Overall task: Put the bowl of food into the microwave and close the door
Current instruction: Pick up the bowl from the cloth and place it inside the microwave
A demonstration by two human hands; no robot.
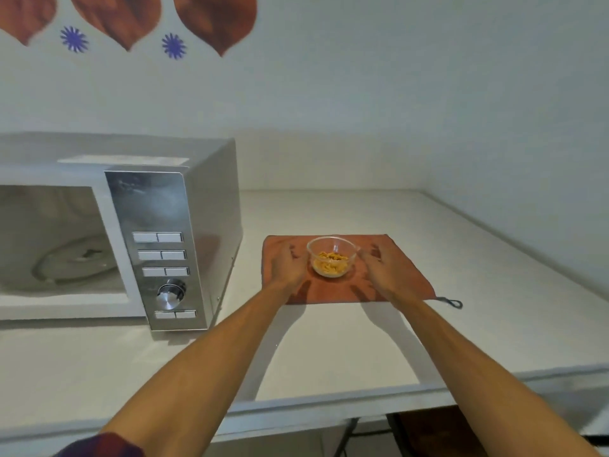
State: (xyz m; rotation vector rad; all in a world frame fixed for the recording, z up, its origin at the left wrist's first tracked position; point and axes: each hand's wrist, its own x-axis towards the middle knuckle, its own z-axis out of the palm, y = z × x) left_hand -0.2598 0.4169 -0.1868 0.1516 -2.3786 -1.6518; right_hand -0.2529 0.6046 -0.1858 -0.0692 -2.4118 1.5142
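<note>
A small clear glass bowl [332, 255] with yellow food in it rests on an orange cloth [405, 278] on the white counter. My left hand [288, 263] is against the bowl's left side and my right hand [382, 263] against its right side, fingers curved toward the glass. Whether they grip it firmly I cannot tell. To the left stands a white and silver microwave [158, 225]. Its cavity [59, 239] is exposed, with the glass turntable visible inside. The door itself is out of frame.
The microwave's control panel has button rows and a round knob [171, 293]. The counter [329, 357] meets walls at the back and right, and its front edge runs across the bottom. The cloth's hanging loop [453, 303] points right.
</note>
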